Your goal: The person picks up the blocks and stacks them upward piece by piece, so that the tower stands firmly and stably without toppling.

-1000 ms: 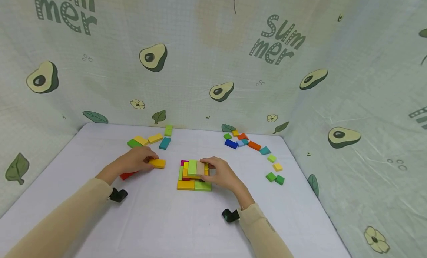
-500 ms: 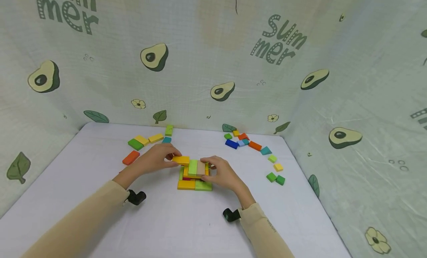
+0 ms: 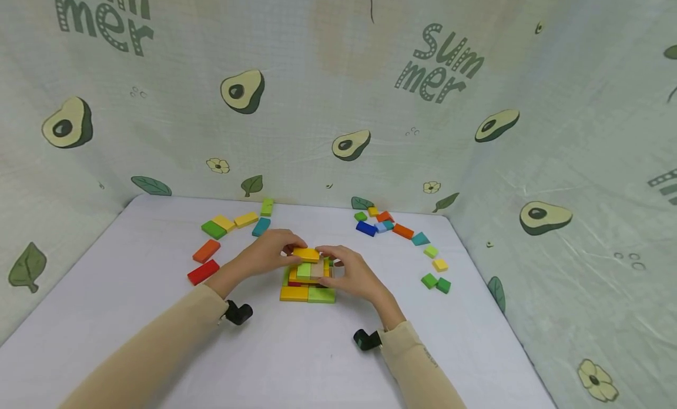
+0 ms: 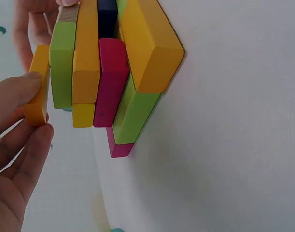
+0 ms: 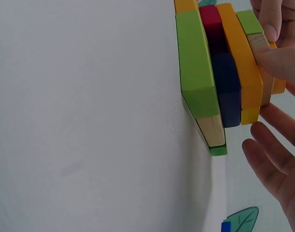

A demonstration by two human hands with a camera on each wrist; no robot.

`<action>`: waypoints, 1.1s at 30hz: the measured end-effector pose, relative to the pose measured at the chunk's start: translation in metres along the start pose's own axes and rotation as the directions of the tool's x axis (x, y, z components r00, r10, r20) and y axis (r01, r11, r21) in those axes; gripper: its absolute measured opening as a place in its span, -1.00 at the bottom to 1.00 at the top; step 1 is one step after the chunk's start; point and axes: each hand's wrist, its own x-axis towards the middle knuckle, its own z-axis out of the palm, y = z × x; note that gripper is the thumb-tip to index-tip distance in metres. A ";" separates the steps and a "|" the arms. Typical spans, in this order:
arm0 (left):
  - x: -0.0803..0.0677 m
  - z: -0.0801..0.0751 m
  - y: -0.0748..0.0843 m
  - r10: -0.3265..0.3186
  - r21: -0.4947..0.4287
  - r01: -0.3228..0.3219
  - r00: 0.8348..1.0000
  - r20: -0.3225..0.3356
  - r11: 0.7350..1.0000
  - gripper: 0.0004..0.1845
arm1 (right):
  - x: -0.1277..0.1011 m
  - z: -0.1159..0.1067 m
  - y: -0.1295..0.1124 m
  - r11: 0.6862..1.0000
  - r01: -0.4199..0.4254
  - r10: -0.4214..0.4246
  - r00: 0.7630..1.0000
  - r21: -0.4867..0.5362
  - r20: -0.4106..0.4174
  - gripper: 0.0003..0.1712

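In the head view, a stepped stack of coloured wooden blocks [image 3: 294, 294] stands mid-table. My left hand [image 3: 267, 251] pinches a yellow-orange block [image 3: 306, 255] between thumb and fingers, over the far part of the top layer. That layer has a light green block [image 4: 63, 65] beside a plain wood block [image 5: 266, 89]. My right hand [image 3: 351, 275] holds the wood block from the right, its thumb on the near end and a fingertip at the far end. Lower layers show orange, magenta, dark navy and green blocks. The stack's far side is mostly hidden by the hands.
Left of the stack lie a red block [image 3: 203, 272], an orange-red block [image 3: 206, 251], a green block [image 3: 213, 229] and a teal block [image 3: 261, 227]. An arc of loose pieces, including a dark blue block [image 3: 366, 228], runs along the right. A patterned cloth [image 3: 296, 103] hangs behind.
My left hand has carried the yellow-orange block rightward from the left of the table to above the stack, uncovering the red blocks. The right hand has stayed at the stack.
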 end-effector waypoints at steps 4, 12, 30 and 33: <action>0.002 0.004 0.002 -0.022 -0.006 0.022 1.000 0.008 1.000 -0.64 | 0.000 0.001 0.000 1.000 0.007 -0.007 1.000 -0.005 0.004 -0.29; 0.002 0.009 0.002 -0.038 -0.018 0.038 0.999 0.004 0.999 -0.60 | 0.000 0.001 -0.001 1.000 -0.003 0.003 1.000 -0.018 0.004 -0.33; 0.002 0.014 0.000 -0.007 -0.021 0.008 1.000 0.022 1.000 -0.62 | -0.001 0.000 -0.003 1.000 -0.017 0.017 1.000 -0.007 -0.004 -0.32; 0.003 0.014 0.000 -0.011 -0.020 0.012 1.000 0.025 1.000 -0.62 | -0.001 0.000 -0.002 1.000 -0.020 0.020 1.000 -0.011 -0.005 -0.33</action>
